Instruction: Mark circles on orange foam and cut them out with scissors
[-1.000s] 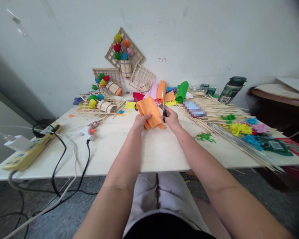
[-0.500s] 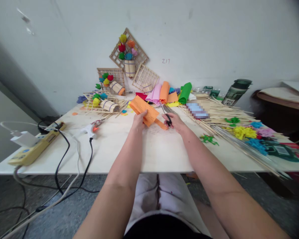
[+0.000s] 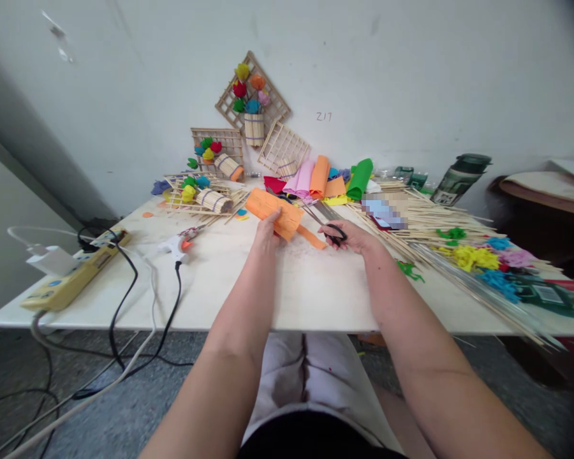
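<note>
My left hand (image 3: 268,231) is closed on a folded sheet of orange crepe paper (image 3: 276,212), gripping its lower edge. An orange strip (image 3: 311,238) slants down to the right from the sheet; whether it is still joined there I cannot tell. My right hand (image 3: 348,237) holds black-handled scissors (image 3: 335,234), fingers around the handles. Their blades point up and left, apart from the strip and just right of the sheet. Rolls of pink paper (image 3: 300,178), orange paper (image 3: 319,176) and green paper (image 3: 360,179) lie behind the hands.
Wooden lattices with paper flowers (image 3: 252,95) lean on the wall. A glue gun (image 3: 176,247) and a power strip (image 3: 76,271) with cables lie left. To the right are thin sticks (image 3: 435,220), a phone (image 3: 385,212), a bottle (image 3: 462,180) and yellow paper pieces (image 3: 473,257).
My right hand has moved right with the scissors, away from the orange strip. The sheet in my left hand has shifted slightly. The whole view has turned a little left.
</note>
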`<state>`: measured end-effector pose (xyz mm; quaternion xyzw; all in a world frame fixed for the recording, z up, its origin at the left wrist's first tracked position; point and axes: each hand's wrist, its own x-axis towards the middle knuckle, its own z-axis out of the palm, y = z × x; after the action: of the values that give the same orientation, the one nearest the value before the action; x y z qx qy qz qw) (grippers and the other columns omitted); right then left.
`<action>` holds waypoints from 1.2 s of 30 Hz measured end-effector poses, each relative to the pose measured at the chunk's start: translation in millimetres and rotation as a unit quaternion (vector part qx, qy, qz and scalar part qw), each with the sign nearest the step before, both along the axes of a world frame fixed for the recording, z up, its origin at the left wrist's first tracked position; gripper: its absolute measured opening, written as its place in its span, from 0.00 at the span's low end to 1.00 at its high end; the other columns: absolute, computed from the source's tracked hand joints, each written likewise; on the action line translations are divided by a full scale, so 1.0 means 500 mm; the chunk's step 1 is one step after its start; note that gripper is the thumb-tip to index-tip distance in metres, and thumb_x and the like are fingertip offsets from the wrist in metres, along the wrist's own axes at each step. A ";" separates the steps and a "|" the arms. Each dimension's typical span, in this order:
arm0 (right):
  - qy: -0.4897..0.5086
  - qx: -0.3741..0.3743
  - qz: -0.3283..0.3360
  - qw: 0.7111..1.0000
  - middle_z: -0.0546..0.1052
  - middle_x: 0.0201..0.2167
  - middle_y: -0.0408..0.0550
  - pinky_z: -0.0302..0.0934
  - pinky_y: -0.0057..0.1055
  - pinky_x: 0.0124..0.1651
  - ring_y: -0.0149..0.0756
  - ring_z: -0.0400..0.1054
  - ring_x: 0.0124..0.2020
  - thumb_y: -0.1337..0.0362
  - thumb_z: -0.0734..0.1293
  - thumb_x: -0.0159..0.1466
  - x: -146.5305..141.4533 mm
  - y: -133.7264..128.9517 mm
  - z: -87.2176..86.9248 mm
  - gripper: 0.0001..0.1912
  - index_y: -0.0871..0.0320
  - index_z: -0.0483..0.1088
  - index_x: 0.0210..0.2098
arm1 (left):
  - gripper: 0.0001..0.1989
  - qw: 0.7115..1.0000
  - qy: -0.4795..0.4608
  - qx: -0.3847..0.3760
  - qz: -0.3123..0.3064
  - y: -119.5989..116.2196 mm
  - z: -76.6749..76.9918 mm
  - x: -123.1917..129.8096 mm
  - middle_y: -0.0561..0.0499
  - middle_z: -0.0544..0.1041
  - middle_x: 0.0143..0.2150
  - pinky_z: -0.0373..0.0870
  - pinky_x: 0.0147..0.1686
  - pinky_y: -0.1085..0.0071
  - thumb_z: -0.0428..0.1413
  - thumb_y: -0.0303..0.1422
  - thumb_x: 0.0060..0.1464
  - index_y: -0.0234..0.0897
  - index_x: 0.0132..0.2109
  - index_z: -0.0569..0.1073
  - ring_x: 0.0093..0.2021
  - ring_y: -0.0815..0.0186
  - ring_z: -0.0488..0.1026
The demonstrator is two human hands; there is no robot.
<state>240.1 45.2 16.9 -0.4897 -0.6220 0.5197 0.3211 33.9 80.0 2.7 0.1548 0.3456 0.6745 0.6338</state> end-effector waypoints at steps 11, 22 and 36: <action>-0.015 0.006 0.067 0.998 0.69 0.16 0.43 0.43 0.21 0.12 0.24 0.59 0.13 0.58 0.64 0.61 0.028 -0.002 0.003 0.12 0.63 0.69 0.36 | 0.09 0.999 0.001 0.030 -0.017 -0.003 0.004 -0.005 0.48 0.79 0.39 0.73 0.46 0.66 0.56 0.24 0.51 0.36 0.41 0.71 0.48 0.60 0.74; -0.013 0.011 0.106 0.994 0.71 0.20 0.44 0.47 0.23 0.15 0.26 0.60 0.15 0.54 0.66 0.58 0.050 -0.016 0.014 0.17 0.64 0.70 0.36 | 0.11 0.998 -0.001 0.061 -0.027 -0.004 0.001 -0.008 0.47 0.79 0.40 0.74 0.46 0.67 0.58 0.25 0.48 0.36 0.41 0.72 0.48 0.59 0.74; -0.047 0.009 0.136 0.990 0.72 0.19 0.44 0.47 0.21 0.14 0.25 0.61 0.15 0.58 0.65 0.60 0.025 -0.014 0.007 0.12 0.63 0.69 0.33 | 0.13 0.996 0.019 0.060 -0.059 -0.006 0.001 -0.008 0.45 0.79 0.40 0.73 0.47 0.64 0.58 0.26 0.47 0.35 0.43 0.72 0.48 0.57 0.74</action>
<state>252.7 37.9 20.4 -0.4212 -0.7019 0.5295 0.2224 30.0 77.0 3.4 0.2254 0.3067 0.6526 0.6551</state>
